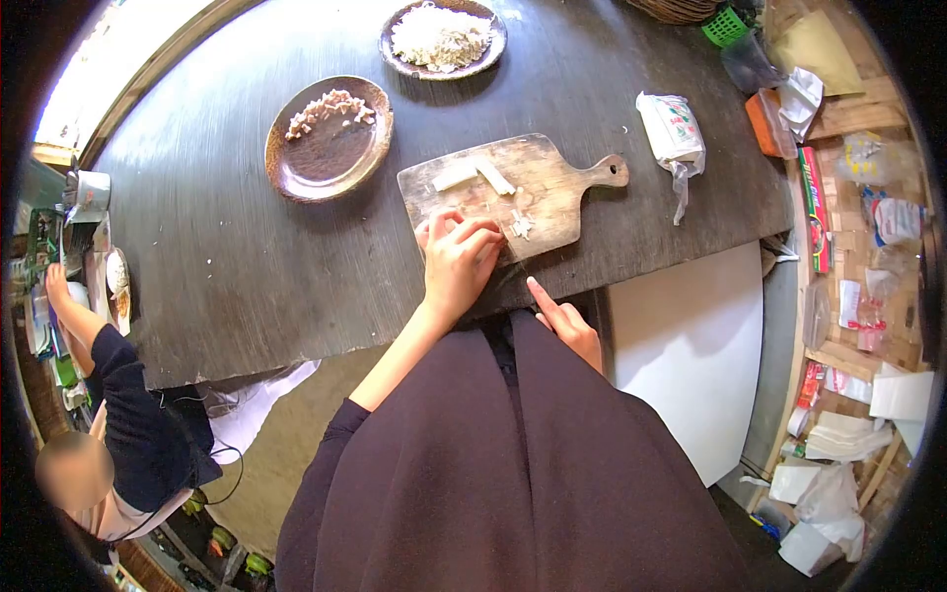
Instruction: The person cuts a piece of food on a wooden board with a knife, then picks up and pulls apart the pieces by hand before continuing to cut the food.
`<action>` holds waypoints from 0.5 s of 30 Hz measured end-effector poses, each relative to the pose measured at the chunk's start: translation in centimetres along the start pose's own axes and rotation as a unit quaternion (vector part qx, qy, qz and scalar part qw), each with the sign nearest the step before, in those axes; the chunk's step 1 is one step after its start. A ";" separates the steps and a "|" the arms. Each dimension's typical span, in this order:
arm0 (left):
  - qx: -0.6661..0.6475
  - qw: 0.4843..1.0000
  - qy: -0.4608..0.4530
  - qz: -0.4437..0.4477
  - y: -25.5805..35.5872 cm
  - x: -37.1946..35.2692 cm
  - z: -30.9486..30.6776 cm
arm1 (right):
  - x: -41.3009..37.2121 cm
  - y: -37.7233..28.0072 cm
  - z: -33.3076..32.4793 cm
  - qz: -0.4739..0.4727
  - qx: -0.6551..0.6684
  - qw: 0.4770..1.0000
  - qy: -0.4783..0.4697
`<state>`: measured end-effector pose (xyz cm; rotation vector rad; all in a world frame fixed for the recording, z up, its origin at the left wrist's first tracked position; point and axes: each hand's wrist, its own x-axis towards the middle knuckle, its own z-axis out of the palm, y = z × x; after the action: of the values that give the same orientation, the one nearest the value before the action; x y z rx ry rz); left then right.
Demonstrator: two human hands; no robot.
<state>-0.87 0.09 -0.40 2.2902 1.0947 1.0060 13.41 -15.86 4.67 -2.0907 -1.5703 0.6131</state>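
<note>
My left hand (462, 259) rests on the near left part of a wooden cutting board (552, 187), its fingers curled and pressed down; whatever lies under them is hidden. Just off the board's near edge is my right hand (569, 329), with the index finger stretched forward and the other fingers folded in. A thin dark shape shows faintly ahead of that finger, too dim against the table to name. On the board lie two pale white sticks of food (456, 176), end to end at an angle. Small chopped white bits (522, 225) sit nearer my left fingertips.
A brown plate (326, 170) holds chopped pinkish pieces; another plate (390, 49) carries a pale shredded heap. A white plastic package (673, 130) lies right of the board on the dark table (227, 247). Another person (128, 385) reaches in at left. Packets line the right-hand shelf (858, 109).
</note>
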 end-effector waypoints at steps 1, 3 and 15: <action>0.000 1.000 0.000 0.000 0.0 0.0 0.0 | 0.0 -0.2 -0.1 0.002 0.011 1.000 0.002; 0.000 1.000 0.001 -0.004 0.0 0.0 0.1 | 0.0 -0.2 -0.1 0.004 0.022 1.000 0.003; 0.006 1.000 0.001 -0.001 -0.2 -0.1 0.2 | 0.2 0.0 -0.1 -0.007 0.018 1.000 0.004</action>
<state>-0.85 0.10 -0.66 2.2974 1.1076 1.0029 13.52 -15.72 4.72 -2.0528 -1.5571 0.6234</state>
